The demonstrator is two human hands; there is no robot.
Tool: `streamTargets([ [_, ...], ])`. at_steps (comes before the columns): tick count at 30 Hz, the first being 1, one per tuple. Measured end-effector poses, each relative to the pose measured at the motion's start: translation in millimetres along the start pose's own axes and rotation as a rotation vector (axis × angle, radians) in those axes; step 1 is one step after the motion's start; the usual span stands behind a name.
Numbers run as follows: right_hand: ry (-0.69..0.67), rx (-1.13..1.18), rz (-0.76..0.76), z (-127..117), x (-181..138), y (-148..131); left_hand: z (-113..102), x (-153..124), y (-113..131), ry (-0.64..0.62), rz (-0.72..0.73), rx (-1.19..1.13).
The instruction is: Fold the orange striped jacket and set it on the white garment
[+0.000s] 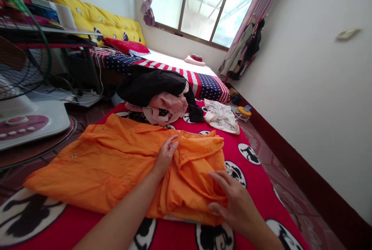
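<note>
An orange garment [113, 161] lies spread over a red blanket printed with black-and-white round figures [258, 188]. Its right part is folded over in loose, creased layers. My left hand [166, 154] rests on the garment near the fold, fingers stretched out and pointing away from me. At the garment's right edge is my right hand [229, 197], thumb and fingers apart around the folded layers, with no firm grip visible. Two metal eyelets show on the left part of the cloth.
Behind the garment sit a heap of black and pink clothes [157, 91] and a white patterned cloth [222, 116]. A fan base [31, 122] stands at left, below a cluttered desk [58, 29]. Farther back is a bed with a star-and-stripe cover [209, 83]; a wall [325, 99] runs along the right.
</note>
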State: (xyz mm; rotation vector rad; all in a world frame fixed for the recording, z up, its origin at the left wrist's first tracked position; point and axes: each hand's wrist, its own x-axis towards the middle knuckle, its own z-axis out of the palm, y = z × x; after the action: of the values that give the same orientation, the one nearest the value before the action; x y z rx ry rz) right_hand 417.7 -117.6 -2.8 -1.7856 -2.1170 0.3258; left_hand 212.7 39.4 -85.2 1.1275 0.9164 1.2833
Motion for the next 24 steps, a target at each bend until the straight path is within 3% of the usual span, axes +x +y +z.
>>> streamTargets([
  [4, 0.006, 0.035, -0.052, 10, 15, -10, 0, -2, 5, -0.036, -0.011, -0.109],
  [8, 0.07, 0.577, 0.143, 3, 18, -7, 0, -3, 9, -0.062, -0.01, -0.144],
  [11, -0.025, 0.817, 0.236, -1, 20, -2, 0, -4, 10, -0.062, -0.026, -0.118],
  [17, -0.193, 0.485, 0.245, 4, 26, -1, 3, -3, 7, -0.096, -0.041, -0.139],
  [21, -0.262, 0.643, 0.243, -3, 28, -13, 1, -2, 9, -0.044, -0.095, -0.258],
  [24, -0.386, 0.705, 0.207, -10, 32, -25, 0, -2, 11, -0.04, -0.142, -0.339],
])
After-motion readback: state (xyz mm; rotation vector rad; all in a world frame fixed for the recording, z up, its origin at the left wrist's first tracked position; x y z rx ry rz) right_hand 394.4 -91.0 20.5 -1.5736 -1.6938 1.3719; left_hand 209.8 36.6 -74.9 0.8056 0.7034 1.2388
